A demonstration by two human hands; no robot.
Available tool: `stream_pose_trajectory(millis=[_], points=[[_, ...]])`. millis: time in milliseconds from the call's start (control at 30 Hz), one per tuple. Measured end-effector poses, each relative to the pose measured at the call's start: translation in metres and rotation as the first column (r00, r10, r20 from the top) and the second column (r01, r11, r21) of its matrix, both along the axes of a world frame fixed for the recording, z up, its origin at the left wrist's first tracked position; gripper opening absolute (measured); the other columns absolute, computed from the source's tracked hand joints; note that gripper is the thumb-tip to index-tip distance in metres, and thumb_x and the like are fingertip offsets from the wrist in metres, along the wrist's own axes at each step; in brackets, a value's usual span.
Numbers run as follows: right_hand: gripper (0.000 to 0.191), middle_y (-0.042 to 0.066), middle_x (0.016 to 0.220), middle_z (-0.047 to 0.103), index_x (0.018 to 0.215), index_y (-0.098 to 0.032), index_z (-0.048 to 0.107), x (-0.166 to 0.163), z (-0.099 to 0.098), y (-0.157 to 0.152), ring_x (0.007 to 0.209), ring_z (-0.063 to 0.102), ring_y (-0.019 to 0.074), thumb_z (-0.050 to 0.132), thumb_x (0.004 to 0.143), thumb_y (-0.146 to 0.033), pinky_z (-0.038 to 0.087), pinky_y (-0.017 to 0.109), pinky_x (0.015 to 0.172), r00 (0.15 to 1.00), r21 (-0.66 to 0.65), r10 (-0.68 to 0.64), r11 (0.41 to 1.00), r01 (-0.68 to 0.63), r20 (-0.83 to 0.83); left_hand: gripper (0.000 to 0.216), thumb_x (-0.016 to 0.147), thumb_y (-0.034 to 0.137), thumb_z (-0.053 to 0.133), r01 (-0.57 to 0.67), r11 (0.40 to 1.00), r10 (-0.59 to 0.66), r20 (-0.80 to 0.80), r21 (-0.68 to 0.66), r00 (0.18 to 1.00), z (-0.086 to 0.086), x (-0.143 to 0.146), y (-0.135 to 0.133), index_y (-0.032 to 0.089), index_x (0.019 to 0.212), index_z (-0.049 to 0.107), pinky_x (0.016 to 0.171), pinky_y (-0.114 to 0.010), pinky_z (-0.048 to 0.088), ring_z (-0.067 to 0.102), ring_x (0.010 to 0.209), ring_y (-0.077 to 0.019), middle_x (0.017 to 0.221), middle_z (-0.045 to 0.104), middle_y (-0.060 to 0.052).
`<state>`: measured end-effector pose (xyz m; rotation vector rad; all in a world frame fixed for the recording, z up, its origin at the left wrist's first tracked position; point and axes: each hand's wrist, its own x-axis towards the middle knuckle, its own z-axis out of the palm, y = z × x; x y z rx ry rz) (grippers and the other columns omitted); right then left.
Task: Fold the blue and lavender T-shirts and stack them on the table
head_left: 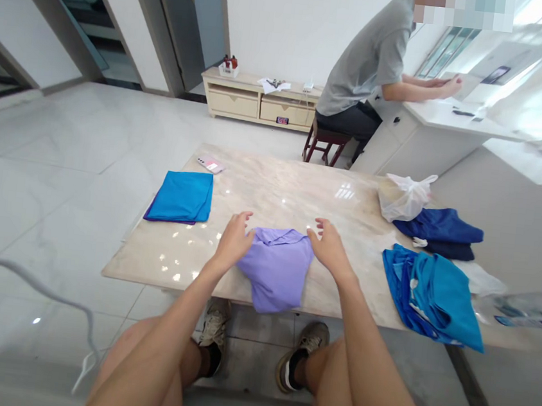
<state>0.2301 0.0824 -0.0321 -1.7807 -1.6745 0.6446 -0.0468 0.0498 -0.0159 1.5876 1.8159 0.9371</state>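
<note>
A lavender piece of fabric (279,272), partly folded, lies at the near edge of the table, its lower end hanging over the edge. My left hand (235,241) is at its upper left corner, fingers stretched forward and thumb apart. On the opposite side, my right hand (330,247) is at the upper right corner with fingers and thumb spread. Both thumbs are close to the fabric; whether they touch it I cannot tell. To the left sits a neatly folded bright blue cloth (183,195), with a dark purple one showing beneath it.
On the marble-patterned table (272,187) are a pink phone (211,166), a white plastic bag (405,194), dark blue cloth (443,226), a teal-blue cloth pile (440,292) and a clear bottle (526,306). A person (368,58) sits beyond on a stool (326,141).
</note>
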Motion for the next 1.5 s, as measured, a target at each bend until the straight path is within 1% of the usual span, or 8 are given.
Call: stream_pose_trajectory(millis=[200, 533, 767, 867, 967, 1100, 1333, 1500], points=[[0.039, 0.018, 0.117, 0.081, 0.136, -0.017, 0.069, -0.024, -0.013, -0.025, 0.112, 0.076, 0.0317, 0.071, 0.100, -0.033, 0.055, 0.037, 0.095, 0.879, -0.271, 0.336, 0.929, -0.251, 0.337, 0.048, 0.100, 0.039, 0.069, 0.093, 0.944, -0.244, -0.484, -0.316, 0.840, -0.006, 0.013, -0.017, 0.017, 0.142, 0.061, 0.100, -0.041, 0.056, 0.070, 0.130, -0.0363, 0.140, 0.071, -0.021], [0.057, 0.019, 0.142, 0.073, 0.160, -0.018, 0.058, -0.081, 0.000, -0.022, 0.133, 0.071, 0.0312, 0.068, 0.106, -0.035, 0.055, 0.039, 0.104, 0.792, -0.280, 0.443, 0.893, -0.351, 0.419, 0.014, 0.090, 0.025, 0.075, 0.157, 0.794, -0.499, -0.481, -0.587, 0.721, -0.007, -0.010, -0.017, 0.021, 0.103, 0.075, 0.095, -0.040, 0.056, 0.077, 0.120, -0.0377, 0.124, 0.081, -0.019], [0.029, 0.019, 0.124, 0.080, 0.118, -0.016, 0.083, -0.099, -0.004, -0.018, 0.121, 0.076, 0.0308, 0.057, 0.106, -0.020, 0.055, 0.038, 0.098, 0.766, -0.277, 0.445, 0.894, -0.352, 0.463, 0.015, 0.086, 0.022, 0.077, 0.202, 0.790, -0.514, -0.444, -0.579, 0.734, -0.004, -0.017, -0.019, 0.023, 0.100, 0.074, 0.093, -0.038, 0.055, 0.077, 0.117, -0.0361, 0.120, 0.082, -0.015], [0.026, 0.017, 0.113, 0.082, 0.111, -0.017, 0.080, -0.094, -0.004, -0.009, 0.111, 0.079, 0.0278, 0.056, 0.106, -0.023, 0.056, 0.036, 0.094, 0.874, -0.241, 0.334, 0.935, -0.260, 0.354, 0.020, 0.093, 0.025, 0.069, 0.231, 0.825, -0.481, -0.426, -0.515, 0.766, -0.007, -0.018, -0.015, 0.024, 0.113, 0.071, 0.097, -0.039, 0.054, 0.075, 0.122, -0.0353, 0.127, 0.079, -0.015], [0.027, 0.009, 0.095, 0.081, 0.109, -0.019, 0.069, -0.081, 0.003, 0.000, 0.079, 0.079, 0.0214, 0.047, 0.110, -0.034, 0.059, 0.032, 0.076, 0.995, -0.151, 0.078, 0.985, -0.087, -0.070, 0.024, 0.095, 0.022, 0.061, 0.281, 0.847, -0.448, -0.323, -0.451, 0.833, -0.009, -0.016, -0.013, 0.023, 0.119, 0.066, 0.097, -0.038, 0.052, 0.073, 0.121, -0.0318, 0.128, 0.077, -0.014], [0.039, -0.001, 0.078, 0.072, 0.102, -0.024, 0.055, -0.056, 0.019, 0.003, 0.064, 0.072, 0.0195, 0.051, 0.104, -0.063, 0.059, 0.030, 0.058, 0.756, 0.080, -0.104, 0.976, 0.203, -0.646, 0.039, 0.087, 0.033, 0.070, 0.367, 0.855, -0.421, -0.077, -0.366, 0.904, -0.010, -0.007, -0.014, 0.022, 0.123, 0.061, 0.087, -0.032, 0.050, 0.070, 0.104, -0.0264, 0.112, 0.076, -0.006], [0.052, -0.007, 0.070, 0.062, 0.093, -0.024, 0.051, -0.010, 0.046, -0.018, 0.059, 0.065, 0.0137, 0.067, 0.088, -0.074, 0.057, 0.024, 0.052, 0.536, 0.192, -0.193, 0.791, 0.580, -0.822, 0.030, 0.081, 0.047, 0.072, 0.607, 0.735, -0.592, 0.150, -0.302, 0.792, 0.000, 0.014, -0.014, 0.021, 0.070, 0.062, 0.071, -0.030, 0.041, 0.057, 0.076, -0.0209, 0.070, 0.058, 0.002], [0.039, -0.004, 0.080, 0.056, 0.094, -0.028, 0.042, 0.013, 0.057, -0.025, 0.063, 0.062, 0.0143, 0.055, 0.097, -0.065, 0.056, 0.026, 0.052, 0.478, 0.298, -0.242, 0.530, 0.794, -0.844, 0.028, 0.089, 0.047, 0.070, 0.488, 0.855, -0.519, 0.265, 0.175, 0.813, 0.038, 0.028, -0.027, 0.020, 0.080, 0.068, 0.088, -0.031, 0.049, 0.062, 0.096, -0.0219, 0.092, 0.066, -0.004]])
